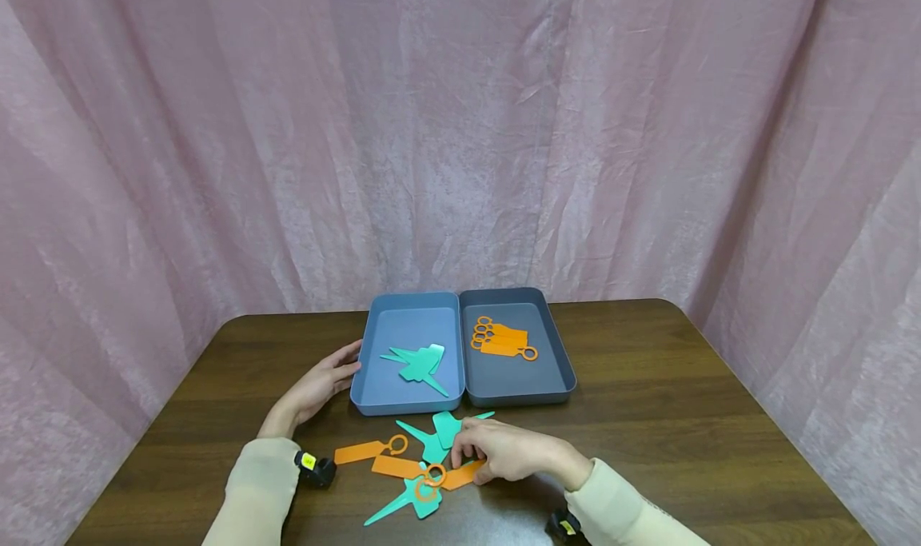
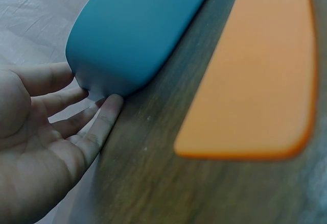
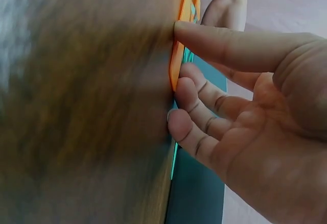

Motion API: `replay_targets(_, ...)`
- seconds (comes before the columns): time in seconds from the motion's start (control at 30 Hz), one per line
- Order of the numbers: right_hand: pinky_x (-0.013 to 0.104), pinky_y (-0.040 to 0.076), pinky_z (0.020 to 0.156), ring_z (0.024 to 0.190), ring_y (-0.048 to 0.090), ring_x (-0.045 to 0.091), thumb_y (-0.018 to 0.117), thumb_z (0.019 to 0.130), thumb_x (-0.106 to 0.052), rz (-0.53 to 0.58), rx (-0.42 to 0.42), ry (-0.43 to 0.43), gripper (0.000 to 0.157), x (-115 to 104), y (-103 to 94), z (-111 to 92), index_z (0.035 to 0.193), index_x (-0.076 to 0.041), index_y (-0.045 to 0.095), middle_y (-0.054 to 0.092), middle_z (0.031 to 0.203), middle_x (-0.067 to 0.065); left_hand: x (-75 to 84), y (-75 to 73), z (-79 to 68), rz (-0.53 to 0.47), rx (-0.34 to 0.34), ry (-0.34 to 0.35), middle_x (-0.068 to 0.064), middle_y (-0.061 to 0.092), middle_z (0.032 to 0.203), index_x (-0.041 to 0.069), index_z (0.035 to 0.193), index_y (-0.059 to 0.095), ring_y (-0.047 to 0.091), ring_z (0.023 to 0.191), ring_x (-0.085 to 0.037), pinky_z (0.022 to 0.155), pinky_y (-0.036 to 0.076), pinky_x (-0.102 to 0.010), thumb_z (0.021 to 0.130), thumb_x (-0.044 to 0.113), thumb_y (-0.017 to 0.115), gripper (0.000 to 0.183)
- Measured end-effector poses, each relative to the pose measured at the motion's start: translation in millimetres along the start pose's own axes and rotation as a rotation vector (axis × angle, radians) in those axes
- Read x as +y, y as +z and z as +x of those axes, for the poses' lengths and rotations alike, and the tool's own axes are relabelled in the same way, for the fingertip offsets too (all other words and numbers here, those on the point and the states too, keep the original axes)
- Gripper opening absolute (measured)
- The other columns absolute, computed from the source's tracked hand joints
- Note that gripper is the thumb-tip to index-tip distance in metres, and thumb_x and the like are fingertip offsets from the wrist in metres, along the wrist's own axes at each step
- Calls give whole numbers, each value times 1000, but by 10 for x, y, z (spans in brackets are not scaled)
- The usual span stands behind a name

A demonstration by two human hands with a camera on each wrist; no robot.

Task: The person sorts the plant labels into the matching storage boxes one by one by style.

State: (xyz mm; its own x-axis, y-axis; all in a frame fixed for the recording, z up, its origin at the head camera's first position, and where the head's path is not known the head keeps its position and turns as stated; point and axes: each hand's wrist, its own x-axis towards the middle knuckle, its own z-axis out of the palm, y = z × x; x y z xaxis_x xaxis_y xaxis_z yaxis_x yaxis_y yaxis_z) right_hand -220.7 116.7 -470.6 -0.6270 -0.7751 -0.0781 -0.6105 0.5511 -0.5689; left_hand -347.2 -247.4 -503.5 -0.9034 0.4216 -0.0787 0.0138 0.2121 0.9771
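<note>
My right hand (image 1: 504, 450) reaches down over the pile, its thumb and curled fingers at the two sides of an orange ring-ended tag (image 1: 460, 476). The right wrist view shows the thumb at that tag's edge. Two more orange tags (image 1: 360, 452) (image 1: 397, 466) and several green pointed plant labels (image 1: 388, 509) lie about it, partly overlapping. With extended fingers, my left hand (image 1: 320, 386) touches the left wall of a blue tray (image 1: 406, 314). Green plant labels (image 1: 424, 362) lie in that tray. A dark grey tray (image 1: 504, 382) beside it holds several orange tags (image 1: 507, 340).
Both trays stand side by side at the back of a dark wooden table (image 1: 669, 418). Pink curtains (image 1: 460, 130) hang behind and around the table. A black wrist camera (image 1: 316, 468) sits at the left wrist, close to the leftmost orange tag.
</note>
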Motion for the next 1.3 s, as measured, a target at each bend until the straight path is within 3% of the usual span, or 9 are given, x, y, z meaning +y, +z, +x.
replay_targets(0.2,18,42,81,85,49,6,83,86,0,-8,10,12,27,-2,14,9,98,-19,67,52,94,-5,0,1,-2,-7,-1,0,-23,13,171,6,168,13,24,154,-42,125,25,-58,114,17,40,61)
replay_targets(0.37,17,43,74,78,48,4,83,82,8,3,26,-7,32,-14,14,30,92,-16,64,54,83,-4,1,8,-11,-22,-15,19,-24,14,171,5,167,13,24,154,-42,125,24,-58,114,16,40,61)
replay_targets(0.6,15,44,70,72,48,2,78,82,14,35,47,-39,30,-8,-13,23,94,-13,70,55,75,-5,4,9,-19,-17,-15,18,-24,14,171,5,167,13,23,154,-42,125,23,-58,114,16,39,60)
replay_targets(0.83,16,49,69,72,51,-1,75,88,8,66,76,-45,18,11,-53,14,92,-9,72,59,77,-9,3,18,-16,-12,-4,12,-24,15,170,6,167,13,25,154,-43,125,24,-58,114,16,40,61)
replay_targets(1.3,18,49,71,76,52,0,71,94,5,66,127,-16,18,24,-206,-60,98,-11,78,61,85,-10,10,11,-21,1,-3,12,-25,15,170,5,167,13,25,153,-44,125,24,-58,114,16,40,61)
